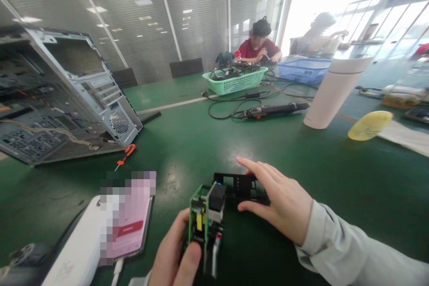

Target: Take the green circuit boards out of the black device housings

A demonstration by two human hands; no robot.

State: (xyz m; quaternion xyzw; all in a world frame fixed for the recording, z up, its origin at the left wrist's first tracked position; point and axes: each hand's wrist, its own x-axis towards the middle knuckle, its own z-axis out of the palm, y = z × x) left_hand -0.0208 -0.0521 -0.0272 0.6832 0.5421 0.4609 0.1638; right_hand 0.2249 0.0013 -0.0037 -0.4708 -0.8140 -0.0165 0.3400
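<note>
My left hand (179,250) is closed around a circuit board assembly (200,219), held upright at the bottom middle. It has green boards, a yellow component and a black block at the top; a metal-tipped part at its lower right is blurred. Just beyond it, a black casing with rectangular cutouts (243,187) lies low over the table. My right hand (281,203) spans the casing's right end, thumb on the near side and index finger stretched out past the far edge. Its fingers are apart; the remaining fingertips are partly hidden behind the casing, so their contact is unclear.
An opened computer case (114,111) stands at left, an orange-handled screwdriver (127,154) beside it. A phone (134,232) and white power bank (77,250) lie near left. Beyond are a corded electric screwdriver (276,110), pink tumbler (335,94), green basket (234,82) and two people.
</note>
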